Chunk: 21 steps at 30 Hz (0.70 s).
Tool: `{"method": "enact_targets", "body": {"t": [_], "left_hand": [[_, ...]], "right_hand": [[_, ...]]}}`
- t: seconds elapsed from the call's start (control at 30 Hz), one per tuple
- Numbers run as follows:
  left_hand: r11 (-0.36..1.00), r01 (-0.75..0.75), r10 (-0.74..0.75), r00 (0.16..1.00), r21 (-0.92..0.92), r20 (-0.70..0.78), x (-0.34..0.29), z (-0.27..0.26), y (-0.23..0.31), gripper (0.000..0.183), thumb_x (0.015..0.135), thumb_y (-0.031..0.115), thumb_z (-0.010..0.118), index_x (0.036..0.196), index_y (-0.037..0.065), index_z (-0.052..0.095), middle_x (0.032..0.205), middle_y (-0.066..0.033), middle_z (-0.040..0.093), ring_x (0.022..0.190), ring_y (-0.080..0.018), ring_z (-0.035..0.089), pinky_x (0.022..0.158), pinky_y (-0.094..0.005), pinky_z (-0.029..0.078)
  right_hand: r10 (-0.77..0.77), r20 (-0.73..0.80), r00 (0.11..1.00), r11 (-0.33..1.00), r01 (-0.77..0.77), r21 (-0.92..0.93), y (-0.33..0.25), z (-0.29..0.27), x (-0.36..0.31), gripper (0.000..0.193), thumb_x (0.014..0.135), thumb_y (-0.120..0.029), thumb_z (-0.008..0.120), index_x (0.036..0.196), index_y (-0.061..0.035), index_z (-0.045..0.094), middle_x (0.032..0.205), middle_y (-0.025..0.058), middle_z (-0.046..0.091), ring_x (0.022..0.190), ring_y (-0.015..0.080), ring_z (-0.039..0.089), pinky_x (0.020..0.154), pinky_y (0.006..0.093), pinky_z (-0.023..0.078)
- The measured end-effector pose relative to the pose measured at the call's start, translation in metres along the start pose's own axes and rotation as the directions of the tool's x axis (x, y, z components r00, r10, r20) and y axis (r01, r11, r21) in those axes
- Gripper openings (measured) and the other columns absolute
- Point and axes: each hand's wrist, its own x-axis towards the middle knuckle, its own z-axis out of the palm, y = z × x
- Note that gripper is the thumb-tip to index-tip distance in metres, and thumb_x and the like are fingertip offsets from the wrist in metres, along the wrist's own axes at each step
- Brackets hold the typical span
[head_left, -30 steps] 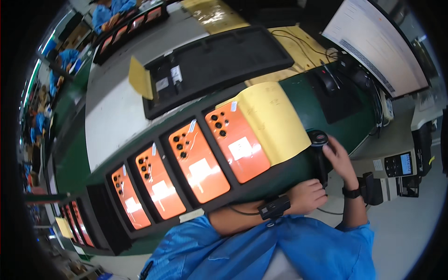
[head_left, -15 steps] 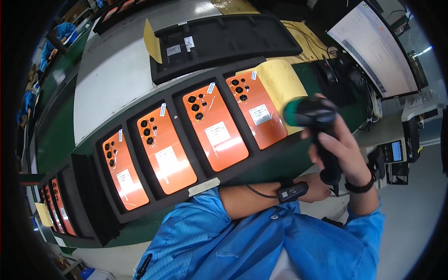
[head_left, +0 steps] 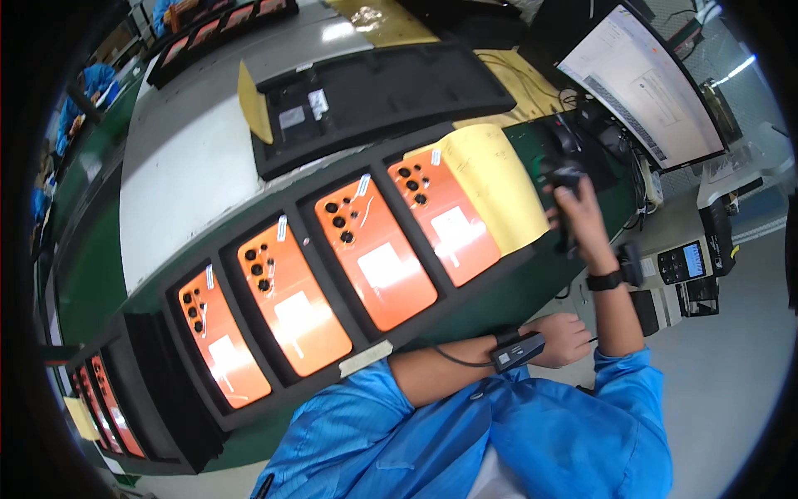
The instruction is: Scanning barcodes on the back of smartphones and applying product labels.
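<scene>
My right hand [head_left: 582, 223] is wrapped round a dark handheld barcode scanner [head_left: 568, 178], slightly smeared by motion, to the right of a yellow sheet [head_left: 504, 191]. Close to my body, my left hand [head_left: 562, 340] is curled into a loose fist with nothing visible in it; a black device is strapped to that wrist. Several orange phones lie camera side up in the slots of a long black foam tray [head_left: 291, 208], each with a white label. The rightmost phone [head_left: 431, 202] is the one closest to the scanner, with the yellow sheet lying against its right edge.
Beyond the tray lies another black tray [head_left: 399, 87] with a yellow card at its left end. Stacked black trays [head_left: 170, 382] stand at the left. A monitor [head_left: 652, 100] and a machine with a small display [head_left: 683, 263] are at the right. People in blue work at the far left.
My right hand has carried the scanner away from the phones, farther off and to the right. The view has shifted a little; my left fist shows more fully. The phones remain in their slots.
</scene>
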Motion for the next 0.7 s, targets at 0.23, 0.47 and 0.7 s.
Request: {"method": "enact_targets", "body": {"t": [0.23,0.47,0.7], "left_hand": [[0.861,0.499,-0.487,0.865,0.101,-0.124,-0.009,-0.012,-0.05,0.023,0.068,0.01,0.066,0.09,0.004,0.065,0.098,-0.0114,0.062,0.111,-0.0301,0.055,0.107,-0.0477,0.039],[0.873,0.486,-0.486,0.874,0.035,-0.003,-0.002,-0.018,-0.047,0.025,0.069,0.004,0.066,0.094,0.006,0.067,0.092,-0.0088,0.062,0.101,-0.0282,0.058,0.102,-0.0461,0.043],[0.856,0.517,-0.516,0.855,-0.017,0.04,0.004,-0.023,-0.054,0.025,0.068,0.002,0.065,0.092,0.006,0.068,0.09,-0.0069,0.065,0.095,-0.0268,0.061,0.098,-0.0452,0.046]], "right_hand": [[-0.47,-0.182,0.864,0.812,0.342,-0.473,0.068,-0.022,0.062,0.038,0.093,-0.024,0.068,0.125,-0.0055,0.064,0.127,0.0151,0.06,0.117,0.0291,0.059,0.099,0.0341,0.046],[-0.702,-0.137,0.699,0.445,0.28,-0.851,0.096,-0.059,0.169,0.047,0.08,-0.02,0.072,0.125,-0.016,0.062,0.133,0.0134,0.053,0.122,0.0365,0.051,0.1,0.0474,0.045],[-0.671,-0.242,0.701,0.519,0.21,-0.828,0.101,-0.062,0.175,0.04,0.081,-0.016,0.069,0.121,-0.016,0.064,0.125,0.0106,0.055,0.12,0.0337,0.052,0.096,0.0461,0.046]]}}
